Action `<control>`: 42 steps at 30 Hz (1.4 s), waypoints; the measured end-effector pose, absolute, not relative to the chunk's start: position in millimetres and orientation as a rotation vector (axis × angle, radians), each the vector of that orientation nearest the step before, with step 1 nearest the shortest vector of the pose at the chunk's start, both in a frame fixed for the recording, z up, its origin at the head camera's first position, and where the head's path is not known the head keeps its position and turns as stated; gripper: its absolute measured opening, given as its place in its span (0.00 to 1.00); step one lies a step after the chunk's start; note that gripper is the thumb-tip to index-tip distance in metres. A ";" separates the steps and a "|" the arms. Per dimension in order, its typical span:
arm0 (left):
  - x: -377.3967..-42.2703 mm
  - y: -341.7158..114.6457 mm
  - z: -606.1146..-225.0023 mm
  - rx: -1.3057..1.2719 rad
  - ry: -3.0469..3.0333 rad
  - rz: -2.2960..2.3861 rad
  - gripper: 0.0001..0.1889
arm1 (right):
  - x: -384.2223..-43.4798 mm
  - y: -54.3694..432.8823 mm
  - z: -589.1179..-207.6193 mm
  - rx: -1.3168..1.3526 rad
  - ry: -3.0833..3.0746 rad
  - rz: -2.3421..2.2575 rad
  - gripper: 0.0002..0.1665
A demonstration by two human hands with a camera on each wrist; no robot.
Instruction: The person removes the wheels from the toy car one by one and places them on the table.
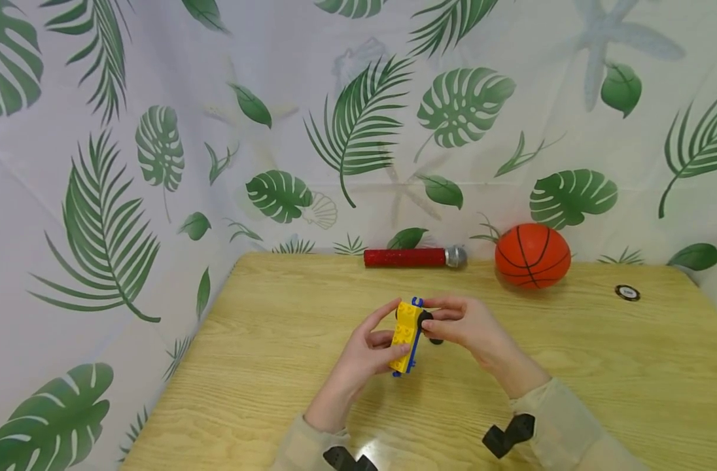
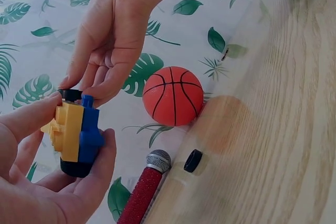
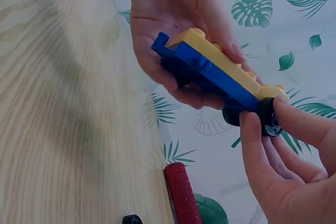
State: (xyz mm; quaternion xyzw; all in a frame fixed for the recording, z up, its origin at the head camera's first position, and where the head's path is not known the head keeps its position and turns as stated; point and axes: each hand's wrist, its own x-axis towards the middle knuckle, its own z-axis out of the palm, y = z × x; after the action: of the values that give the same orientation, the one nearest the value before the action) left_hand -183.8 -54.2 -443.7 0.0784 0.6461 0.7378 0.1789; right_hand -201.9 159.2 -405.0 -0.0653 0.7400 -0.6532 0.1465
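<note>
A yellow and blue toy car [image 1: 403,337] with studs on its top is held above the table by my left hand [image 1: 364,353], thumb on the yellow side and fingers around the other. My right hand [image 1: 473,327] pinches a black wheel [image 3: 270,116] between thumb and fingers, right at one end of the car's blue side. In the right wrist view another wheel [image 3: 230,116] shows beyond the blue base. A loose black wheel [image 2: 193,160] lies on the wooden table, partly behind my right fingers in the head view.
A red microphone [image 1: 405,258] with a silver head lies along the table's back edge. To its right sits an orange toy basketball [image 1: 532,256]. A black and white round chip [image 1: 627,292] lies farther right. A leaf-printed curtain [image 1: 358,131] hangs behind the wooden table [image 1: 246,366].
</note>
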 end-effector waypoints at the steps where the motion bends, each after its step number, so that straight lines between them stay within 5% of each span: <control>1: -183.8 -54.3 -443.9 0.223 1.828 2.089 0.36 | -202.2 159.1 -405.3 -0.183 2.137 -1.872 0.32; 42: -187.9 -60.6 -443.5 0.200 1.759 2.016 0.28 | -197.2 158.8 -404.2 -0.230 2.137 -1.848 0.23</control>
State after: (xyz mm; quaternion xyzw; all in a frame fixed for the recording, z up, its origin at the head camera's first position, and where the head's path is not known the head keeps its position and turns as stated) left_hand -187.9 -60.6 -443.5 0.0726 0.6385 0.7317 0.2274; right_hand -197.2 158.8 -404.2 -0.0803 0.7450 -0.6443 0.1529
